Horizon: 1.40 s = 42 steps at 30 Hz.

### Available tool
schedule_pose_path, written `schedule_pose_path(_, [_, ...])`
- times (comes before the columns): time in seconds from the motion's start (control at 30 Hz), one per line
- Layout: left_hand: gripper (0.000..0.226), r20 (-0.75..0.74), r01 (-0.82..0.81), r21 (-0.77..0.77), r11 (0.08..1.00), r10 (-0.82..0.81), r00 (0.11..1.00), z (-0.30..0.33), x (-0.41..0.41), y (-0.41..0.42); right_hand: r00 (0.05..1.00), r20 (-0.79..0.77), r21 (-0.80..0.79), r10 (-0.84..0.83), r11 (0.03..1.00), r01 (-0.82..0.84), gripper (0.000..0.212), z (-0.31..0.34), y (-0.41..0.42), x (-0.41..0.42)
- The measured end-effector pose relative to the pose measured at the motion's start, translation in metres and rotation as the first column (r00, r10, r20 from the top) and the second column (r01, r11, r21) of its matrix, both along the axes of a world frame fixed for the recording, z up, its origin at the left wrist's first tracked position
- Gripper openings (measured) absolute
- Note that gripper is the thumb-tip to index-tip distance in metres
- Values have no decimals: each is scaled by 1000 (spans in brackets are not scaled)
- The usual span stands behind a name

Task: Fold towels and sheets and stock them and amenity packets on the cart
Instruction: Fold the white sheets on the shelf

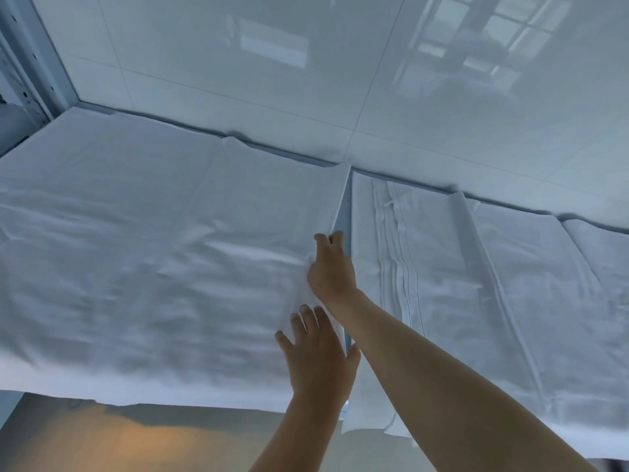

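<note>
A large white sheet (143, 267) lies spread over the left part of a table, its front edge hanging over the table's rim. My right hand (330, 267) reaches across and pinches the sheet's right edge, fingers curled over the fold. My left hand (316, 352) lies flat with straight fingers on the same edge, closer to me. To the right lies a second white sheet (476, 301) with pleated stripes (394, 253), laid flat and hanging over the front rim.
A glossy white tiled wall (340, 80) rises right behind the table. A metal shelf post (30, 63) stands at the far left. A narrow strip of bare table (344, 212) shows between the two sheets. Tan floor (136, 441) lies below.
</note>
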<state>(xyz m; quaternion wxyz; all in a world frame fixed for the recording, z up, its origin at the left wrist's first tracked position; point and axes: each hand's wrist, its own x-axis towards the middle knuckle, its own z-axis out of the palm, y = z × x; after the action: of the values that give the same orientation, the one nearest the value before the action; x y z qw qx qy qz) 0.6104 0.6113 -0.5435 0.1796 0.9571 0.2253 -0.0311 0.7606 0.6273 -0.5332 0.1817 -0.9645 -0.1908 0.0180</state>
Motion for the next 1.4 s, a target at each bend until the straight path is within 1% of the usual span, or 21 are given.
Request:
schedule_pose_path(0.1, [67,-89,-10,38,999,13,996,2,6,-5,998,13,-69,69,995,-68,37,2,7,-2])
schedule_pose_path(0.2, [53,-166,-7,18,1000,10,986,10,10,-4,994,14,-100,106,990,-104,32,3,9,3])
schedule_pose_path(0.27, [41,-158,-27,-48,998,19,987,16,9,-1,997,-4,-110,82,991,-81,33,2,8,12])
schedule_pose_path(0.37, [29,-96,-76,-172,982,60,994,17,1,6,997,-76,-134,-7,991,-3,34,1,8,30])
schedule_pose_path(0.47, [27,-40,-92,-229,969,85,996,16,-11,12,983,-157,-87,-97,993,84,35,2,8,48])
schedule_pose_path(0.53, [28,0,-90,-248,965,93,996,17,-13,16,978,-171,-65,-121,992,112,42,5,8,56])
schedule_pose_path(0.6, [27,30,-70,-265,962,81,996,23,-12,20,981,-147,-54,-129,991,122,51,11,9,61])
schedule_pose_path(0.67, [25,43,-42,-293,955,57,997,30,-9,20,984,-102,-47,-149,988,145,55,18,7,65])
schedule_pose_path(0.77, [21,67,-9,-332,943,33,997,36,-2,13,987,-56,-86,-153,985,148,59,28,-8,71])
schedule_pose_path(0.83, [24,82,26,-373,927,5,997,39,0,0,984,-43,-121,-173,979,167,61,34,-27,75])
schedule_pose_path(0.9, [33,82,67,-416,907,-36,996,42,0,-13,983,-16,-149,-186,972,181,61,39,-46,78])
schedule_pose_path(0.97, [40,48,76,-430,899,-62,997,43,-2,-21,981,8,-157,-195,968,194,61,45,-57,80])
schedule_pose_path(1.07, [33,-9,48,-407,912,-56,998,48,-7,-19,976,33,-109,-216,970,218,64,57,-62,81])
schedule_pose_path(1.17, [27,34,22,-394,919,-10,999,60,-17,-1,980,43,-55,-196,979,198,68,76,-47,78])
schedule_pose_path(1.27, [11,82,-18,-387,922,54,995,83,-28,29,982,31,-11,-187,982,187,71,101,-12,72])
schedule_pose_path(1.4, [13,133,-92,-373,923,151,980,123,-49,90,987,-8,47,-158,986,158,68,137,60,56])
